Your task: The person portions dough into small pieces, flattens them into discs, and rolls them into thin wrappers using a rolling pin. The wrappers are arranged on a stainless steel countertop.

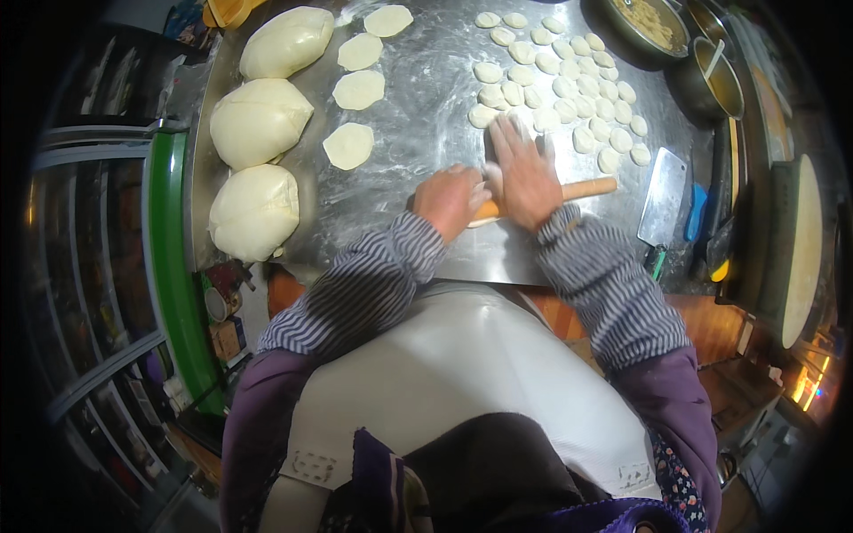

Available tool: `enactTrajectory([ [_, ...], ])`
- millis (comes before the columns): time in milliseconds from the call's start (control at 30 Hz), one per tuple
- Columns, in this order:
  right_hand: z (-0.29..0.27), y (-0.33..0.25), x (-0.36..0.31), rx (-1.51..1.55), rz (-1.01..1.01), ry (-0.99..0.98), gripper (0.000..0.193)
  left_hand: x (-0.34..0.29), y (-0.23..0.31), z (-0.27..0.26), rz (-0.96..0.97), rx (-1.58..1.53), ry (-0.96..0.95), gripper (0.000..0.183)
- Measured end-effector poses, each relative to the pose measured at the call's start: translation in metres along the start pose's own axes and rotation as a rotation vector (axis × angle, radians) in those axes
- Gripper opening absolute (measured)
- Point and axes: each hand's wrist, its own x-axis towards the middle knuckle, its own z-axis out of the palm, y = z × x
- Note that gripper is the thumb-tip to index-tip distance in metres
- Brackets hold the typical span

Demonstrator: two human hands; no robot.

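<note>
My right hand (526, 180) lies on a wooden rolling pin (590, 188), its palm over the pin and its fingers stretched out and spread. Curled over the pin's left end is my left hand (450, 200), whose fingers hide that end. A pale edge of dough (484, 222) shows under the pin, between the hands; the rest of it is hidden. Flattened small dough pieces (566, 87) lie in a loose cluster beyond my right hand. To the left, several thin rolled dough wrappers (348, 146) form a column.
Three large dough lumps (255, 211) line the left side of the floured metal table (418, 115). A cleaver (663, 197) and a blue-handled tool (696, 212) lie at the right. Behind them stand a bowl of filling (647, 25) and a metal pot (716, 78).
</note>
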Motion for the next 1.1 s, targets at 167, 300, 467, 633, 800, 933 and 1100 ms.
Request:
enactTrajectory([
  [167, 0.004, -0.001, -0.028, 0.086, 0.017, -0.057, 0.069, 0.016, -0.012, -0.001, 0.008, -0.051, 0.041, 0.017],
  [300, -0.005, -0.007, -0.088, 0.081, -0.015, -0.163, 0.067, -0.002, -0.019, -0.001, -0.189, -0.311, 0.066, 0.019],
  [467, 0.008, -0.003, -0.022, 0.083, 0.033, -0.113, 0.064, -0.005, -0.009, -0.005, -0.076, -0.033, -0.059, 0.021],
  [633, 0.005, -0.006, -0.008, 0.075, 0.016, -0.022, 0.066, 0.017, -0.012, -0.006, 0.000, 0.004, -0.007, 0.020],
  [800, -0.014, -0.017, -0.087, 0.091, -0.006, -0.236, 0.071, -0.003, -0.022, -0.008, -0.279, -0.262, 0.024, 0.017],
  [933, -0.003, -0.012, -0.040, 0.086, -0.025, -0.066, 0.067, -0.014, -0.015, -0.005, -0.098, -0.078, -0.019, 0.019],
  [1100, -0.001, -0.013, -0.011, 0.105, 0.003, -0.015, 0.069, 0.001, -0.017, -0.003, 0.005, -0.020, 0.024, 0.021],
])
